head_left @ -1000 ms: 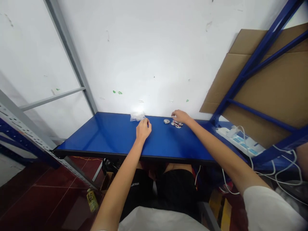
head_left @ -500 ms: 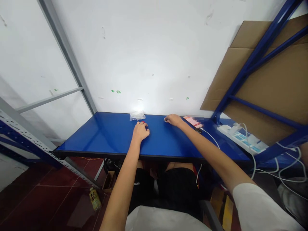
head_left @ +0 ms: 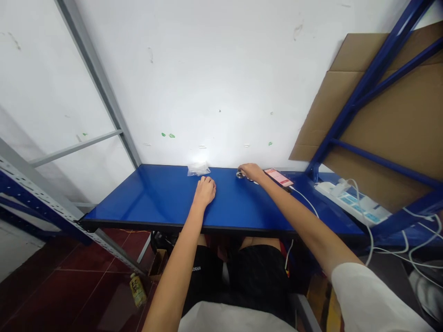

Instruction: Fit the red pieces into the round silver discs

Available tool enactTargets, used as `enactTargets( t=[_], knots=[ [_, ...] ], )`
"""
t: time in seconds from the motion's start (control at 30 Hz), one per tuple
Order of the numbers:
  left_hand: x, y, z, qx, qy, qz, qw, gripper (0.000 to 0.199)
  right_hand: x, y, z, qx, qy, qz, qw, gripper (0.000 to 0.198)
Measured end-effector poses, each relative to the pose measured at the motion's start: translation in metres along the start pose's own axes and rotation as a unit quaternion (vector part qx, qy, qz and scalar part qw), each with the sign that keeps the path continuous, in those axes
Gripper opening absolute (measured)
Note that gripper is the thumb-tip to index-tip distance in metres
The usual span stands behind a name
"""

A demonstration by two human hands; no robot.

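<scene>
Near edge of the blue worktop bare. Left hand lies knuckles-up mid-worktop, fingers curled shut over something small and red that barely shows; can't tell what it is. Clear plastic bag sits just past it at 12 o'clock, close but apart. Right hand farther back at the left hand's 2 o'clock, fingers bent down onto a small silver disc at its 9 o'clock side, touching; grip unclear. Right hand is the nearer to the disc. Phone at its 3 o'clock, long axis running 10-to-4, cable attached.
</scene>
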State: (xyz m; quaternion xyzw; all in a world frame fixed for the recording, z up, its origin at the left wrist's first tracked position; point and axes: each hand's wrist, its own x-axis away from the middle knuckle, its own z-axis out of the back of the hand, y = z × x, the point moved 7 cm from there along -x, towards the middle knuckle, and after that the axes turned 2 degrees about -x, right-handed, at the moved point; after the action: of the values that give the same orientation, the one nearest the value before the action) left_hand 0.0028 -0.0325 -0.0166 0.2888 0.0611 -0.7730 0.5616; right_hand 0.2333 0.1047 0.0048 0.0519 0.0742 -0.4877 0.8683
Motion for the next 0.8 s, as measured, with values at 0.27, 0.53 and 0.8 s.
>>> enactTargets(
  t=[0.27, 0.53, 0.8],
  knots=[
    [-0.003, 0.005, 0.005, 0.160, 0.050, 0.035, 0.985, 0.019, 0.027, -0.015, 0.005, -0.297, 0.215, -0.087, 0.926, 0.036],
    [-0.005, 0.019, -0.007, 0.207, 0.044, 0.013, 0.977, 0.019, 0.035, -0.068, -0.057, -0.690, 0.175, -0.134, 0.690, 0.037],
    [-0.004, 0.014, -0.008, 0.133, 0.080, 0.050, 0.987, 0.014, 0.046, -0.097, -0.058, -0.722, 0.162, -0.075, 0.669, 0.043]
  ],
)
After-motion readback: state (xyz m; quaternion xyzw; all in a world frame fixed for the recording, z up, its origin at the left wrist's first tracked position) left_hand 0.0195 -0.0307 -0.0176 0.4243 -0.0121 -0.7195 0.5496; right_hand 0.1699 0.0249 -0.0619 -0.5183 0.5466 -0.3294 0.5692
